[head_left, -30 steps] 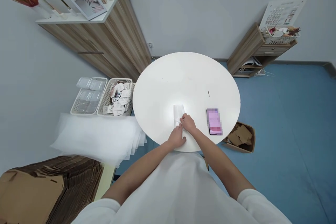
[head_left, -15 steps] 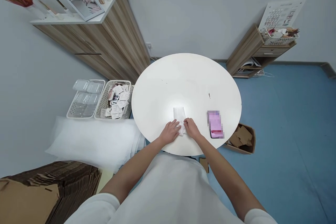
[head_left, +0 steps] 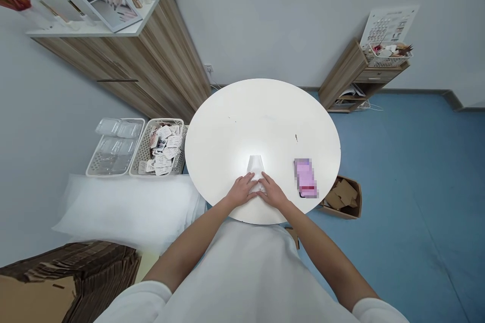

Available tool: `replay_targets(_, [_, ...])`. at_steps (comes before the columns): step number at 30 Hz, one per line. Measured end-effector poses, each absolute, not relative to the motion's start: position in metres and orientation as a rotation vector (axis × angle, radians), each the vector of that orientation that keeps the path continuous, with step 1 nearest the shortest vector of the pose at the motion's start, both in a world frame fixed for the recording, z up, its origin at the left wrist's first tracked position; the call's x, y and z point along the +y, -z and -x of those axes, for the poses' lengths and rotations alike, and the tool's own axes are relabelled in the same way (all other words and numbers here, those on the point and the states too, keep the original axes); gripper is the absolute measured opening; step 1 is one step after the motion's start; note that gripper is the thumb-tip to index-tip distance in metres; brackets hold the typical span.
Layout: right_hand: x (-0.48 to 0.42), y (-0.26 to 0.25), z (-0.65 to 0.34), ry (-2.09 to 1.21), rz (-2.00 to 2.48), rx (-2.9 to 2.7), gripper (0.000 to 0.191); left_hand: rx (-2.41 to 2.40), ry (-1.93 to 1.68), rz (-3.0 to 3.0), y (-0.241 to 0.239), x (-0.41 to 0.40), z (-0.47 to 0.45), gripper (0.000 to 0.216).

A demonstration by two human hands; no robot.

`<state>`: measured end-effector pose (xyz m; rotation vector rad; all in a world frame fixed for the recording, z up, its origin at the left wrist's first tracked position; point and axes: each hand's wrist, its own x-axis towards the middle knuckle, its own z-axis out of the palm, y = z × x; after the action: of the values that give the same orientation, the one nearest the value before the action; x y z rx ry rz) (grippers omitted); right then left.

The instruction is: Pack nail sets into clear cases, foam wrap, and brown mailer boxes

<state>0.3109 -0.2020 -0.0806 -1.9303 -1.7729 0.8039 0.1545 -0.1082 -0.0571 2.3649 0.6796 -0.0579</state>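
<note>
Head view: hands (head_left: 242, 191) (head_left: 271, 193) flat on thin white sheet (head_left: 254, 164), round table (head_left: 265, 111).

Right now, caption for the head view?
Left hand and right hand flat on a white packet on a round table.

You face a round white table (head_left: 265, 111) on a blue floor (head_left: 409, 186), with plain pale walls (head_left: 265, 10) behind. A tall wooden cabinet (head_left: 151, 75) stands left, a small wooden shelf unit (head_left: 343, 81) right.

Both bare forearms (head_left: 197, 245) reach forward and converge. The left grip (head_left: 241, 191) and right grip (head_left: 272, 193) lie palm-down, side by side, fingers stretched flat, fingertips nearly meeting, clasping nothing.
</note>
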Motion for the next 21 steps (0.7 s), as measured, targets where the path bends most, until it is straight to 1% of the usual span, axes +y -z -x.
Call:
replay_targets(6, [-0.232,0.077,-0.291,-0.807,1.985,-1.808,0.031,0.507,0.086,-2.520,0.066,-0.127,-0.137,0.060])
replay_targets(10, [-0.250,0.076,-0.279,-0.768,2.017,-1.850,0.037,0.456,0.121,-2.577,0.066,-0.140,-0.129,0.056])
replay_targets(13, [-0.251,0.072,-0.282,-0.668,2.001,-1.969,0.053,0.476,0.116,-2.564,0.064,-0.139,-0.132,0.055])
replay_targets(16, [-0.247,0.068,-0.290,-0.538,1.884,-2.148,0.067,0.513,0.112,-2.510,0.058,-0.132,-0.137,0.053])
replay_targets(18, [-0.245,0.067,-0.295,-0.488,1.772,-2.247,0.067,0.522,0.132,-2.466,0.053,-0.126,-0.141,0.049])
replay_targets(21, [-0.239,0.070,-0.299,-0.450,1.688,-2.289,0.059,0.504,0.166,-2.428,0.047,-0.117,-0.146,0.037])
